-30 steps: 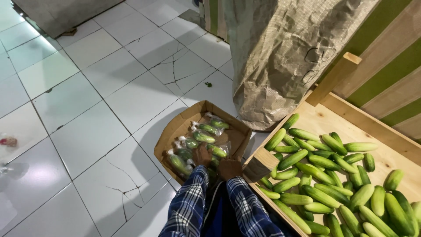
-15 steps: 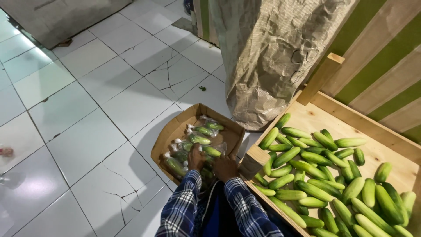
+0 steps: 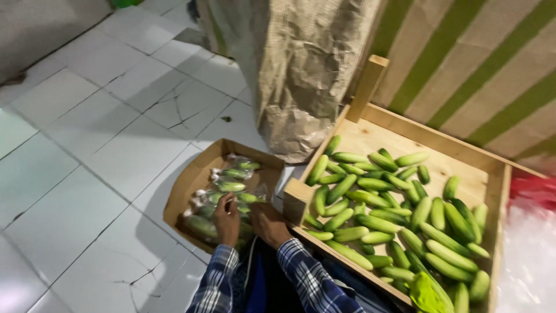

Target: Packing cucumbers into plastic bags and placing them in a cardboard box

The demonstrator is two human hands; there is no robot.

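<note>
A cardboard box [image 3: 191, 179] lies on the tiled floor with several clear plastic bags of cucumbers [image 3: 231, 186] inside. My left hand [image 3: 227, 220] reaches down into the box and grips one of the bags at its near end. My right hand [image 3: 269, 223] is next to it at the box's near right corner, resting on the bags; whether it grips one is unclear. Both arms wear blue plaid sleeves. To the right stands a wooden crate [image 3: 446, 148] holding many loose green cucumbers [image 3: 376, 203].
A large brown paper sack [image 3: 301, 75] stands behind the box and crate. A green-and-tan striped wall [image 3: 480, 64] rises at the right. White cracked floor tiles [image 3: 87, 145] spread to the left. A red and white plastic thing [image 3: 530, 232] sits at the right edge.
The view has shifted left and closer to the crate. Both hands have stayed low in the cardboard box, working among the bagged cucumbers.
</note>
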